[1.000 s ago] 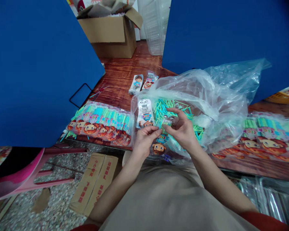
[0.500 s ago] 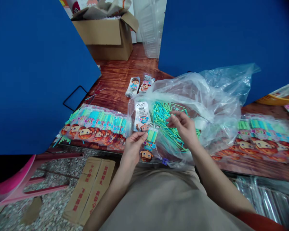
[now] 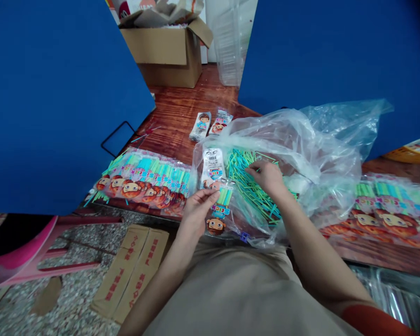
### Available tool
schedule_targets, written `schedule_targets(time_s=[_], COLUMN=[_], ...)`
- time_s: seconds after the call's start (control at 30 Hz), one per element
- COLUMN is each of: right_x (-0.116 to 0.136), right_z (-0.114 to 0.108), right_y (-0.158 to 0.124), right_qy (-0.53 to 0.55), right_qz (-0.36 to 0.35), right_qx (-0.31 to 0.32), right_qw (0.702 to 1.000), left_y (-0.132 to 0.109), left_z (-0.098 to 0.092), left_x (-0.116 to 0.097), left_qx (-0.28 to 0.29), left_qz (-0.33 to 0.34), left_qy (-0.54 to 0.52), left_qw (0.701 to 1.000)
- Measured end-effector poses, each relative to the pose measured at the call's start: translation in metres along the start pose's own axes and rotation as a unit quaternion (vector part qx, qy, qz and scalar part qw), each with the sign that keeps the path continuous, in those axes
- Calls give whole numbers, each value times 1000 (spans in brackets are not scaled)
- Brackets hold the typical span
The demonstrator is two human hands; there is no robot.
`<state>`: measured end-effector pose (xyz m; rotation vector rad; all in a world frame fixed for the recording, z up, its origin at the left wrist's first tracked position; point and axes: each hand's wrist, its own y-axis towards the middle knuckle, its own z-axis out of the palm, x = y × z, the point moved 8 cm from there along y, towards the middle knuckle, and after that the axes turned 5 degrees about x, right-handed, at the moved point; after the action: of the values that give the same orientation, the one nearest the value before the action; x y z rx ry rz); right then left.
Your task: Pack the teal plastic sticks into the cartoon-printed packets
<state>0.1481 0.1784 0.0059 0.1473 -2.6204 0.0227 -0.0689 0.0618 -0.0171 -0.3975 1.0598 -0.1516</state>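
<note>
My left hand [image 3: 198, 210] is closed, thumb and fingers pinching the upper left edge of a small printed packet [image 3: 217, 225] with a cartoon face and green sticks inside. Just behind it lies a stack of flat white printed packets [image 3: 212, 161]. My right hand [image 3: 269, 178] reaches over a heap of loose thin green and blue plastic sticks [image 3: 243, 179], its fingers curled together at the sticks. What those fingertips pinch, if anything, is too small to make out. The heap lies in a spread-open clear plastic bag [image 3: 322, 149].
Overlapping filled packets lie left [image 3: 150, 179] and right [image 3: 395, 207] on the wooden table [image 3: 175, 100]. Two small packet stacks [image 3: 200, 126] sit behind the bag. Blue panels [image 3: 63, 102] flank both sides. A cardboard box [image 3: 164, 51] stands at the back.
My right hand has lowered onto the stick heap and its fingers have drawn together. My left hand still holds the packet. The view has shifted slightly.
</note>
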Motion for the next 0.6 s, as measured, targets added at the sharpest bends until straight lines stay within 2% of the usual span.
schedule_targets(time_s=[0.07, 0.1, 0.2, 0.27, 0.33, 0.4, 0.6], right_x=[7, 10, 22, 31, 37, 39, 39], right_z=[-16, -25, -45, -52, -57, -58, -46], right_y=[-8, -14, -32, -42, -50, -55, -59], right_qy=[132, 220, 443, 519, 555, 563, 549], right_qz=[-25, -34, -41, -42, -46, -48, -49], right_qx=[-52, -80, -122, -131, -146, -154, -154], right_qw=[990, 972, 887, 843, 818, 811, 820], left_y=[2, 3, 6, 8, 9, 9, 9], left_z=[4, 6, 14, 19, 23, 25, 29], left_x=[0, 1, 1, 1, 3, 6, 11], left_qx=[6, 9, 21, 31, 37, 42, 44], left_qz=[7, 10, 20, 32, 35, 32, 37], left_qy=[0, -1, 4, 18, 33, 45, 56], left_qw=[1000, 1000, 1000, 999, 998, 998, 997])
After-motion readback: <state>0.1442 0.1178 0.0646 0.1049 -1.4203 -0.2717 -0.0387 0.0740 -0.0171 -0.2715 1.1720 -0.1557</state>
